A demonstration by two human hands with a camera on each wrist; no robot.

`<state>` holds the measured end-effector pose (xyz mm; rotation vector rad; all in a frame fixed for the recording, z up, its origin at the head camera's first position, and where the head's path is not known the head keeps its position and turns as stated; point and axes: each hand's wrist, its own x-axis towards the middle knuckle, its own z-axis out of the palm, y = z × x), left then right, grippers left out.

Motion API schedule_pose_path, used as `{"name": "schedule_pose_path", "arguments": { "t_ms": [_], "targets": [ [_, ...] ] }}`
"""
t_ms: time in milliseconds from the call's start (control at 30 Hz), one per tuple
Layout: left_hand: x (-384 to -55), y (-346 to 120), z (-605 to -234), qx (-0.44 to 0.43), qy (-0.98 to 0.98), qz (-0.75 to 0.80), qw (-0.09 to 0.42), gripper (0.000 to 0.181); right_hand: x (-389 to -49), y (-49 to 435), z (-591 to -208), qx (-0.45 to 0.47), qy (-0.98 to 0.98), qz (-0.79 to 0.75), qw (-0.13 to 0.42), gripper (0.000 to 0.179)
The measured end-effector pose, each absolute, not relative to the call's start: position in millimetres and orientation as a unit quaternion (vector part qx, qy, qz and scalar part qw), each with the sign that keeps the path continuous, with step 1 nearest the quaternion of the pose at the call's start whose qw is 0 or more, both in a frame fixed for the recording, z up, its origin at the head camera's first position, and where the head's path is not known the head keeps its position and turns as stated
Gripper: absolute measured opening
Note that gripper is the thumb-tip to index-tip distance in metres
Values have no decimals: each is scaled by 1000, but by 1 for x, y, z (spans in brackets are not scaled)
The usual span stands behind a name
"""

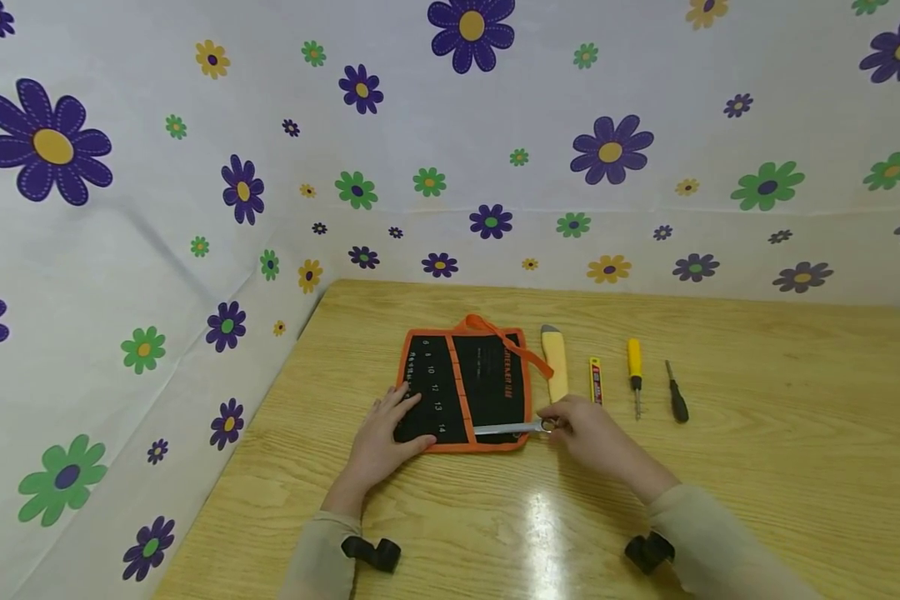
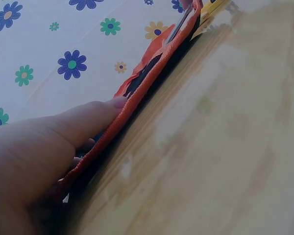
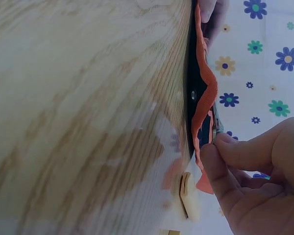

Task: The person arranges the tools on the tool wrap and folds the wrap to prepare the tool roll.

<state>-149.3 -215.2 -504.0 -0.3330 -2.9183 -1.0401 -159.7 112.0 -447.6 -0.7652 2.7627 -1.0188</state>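
A black tool pouch [image 1: 498,387] with orange trim lies spread on the table, with size numbers printed down its left part. My left hand [image 1: 378,446] rests on its lower left corner with the fingers spread; in the left wrist view the thumb [image 2: 95,115] presses on the orange edge. A silver wrench [image 1: 506,429] lies across the pouch's lower right, its left end hidden in the pocket behind the orange band. My right hand [image 1: 592,437] pinches the wrench's ring end between thumb and fingers, as the right wrist view also shows.
Right of the pouch lie a pale yellow tool [image 1: 553,358] with a grey end, a small yellow and red pack [image 1: 596,382], a yellow-handled screwdriver [image 1: 634,367] and a black-handled screwdriver [image 1: 677,400]. An orange strap [image 1: 521,346] loops over the pouch's top. Flower-printed sheeting [image 1: 420,225] borders the table.
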Motion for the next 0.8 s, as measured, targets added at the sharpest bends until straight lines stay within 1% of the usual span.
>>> {"name": "schedule_pose_path", "arguments": {
  "t_ms": [133,267,433,800],
  "targets": [
    [-149,-215,-503,-106,-935,-339,13,76,-161,107,-447,-242,908,-340,48,25],
    [-149,-215,-503,-102,-935,-339,11,75,-162,102,-448,-236,904,-352,59,24],
    [-149,-215,-503,-101,-936,-336,10,75,-162,92,-449,-242,898,-360,70,19],
    [-149,-214,-502,-106,-938,-328,11,74,-166,78,-448,-258,894,-354,96,19]
  ]
}}
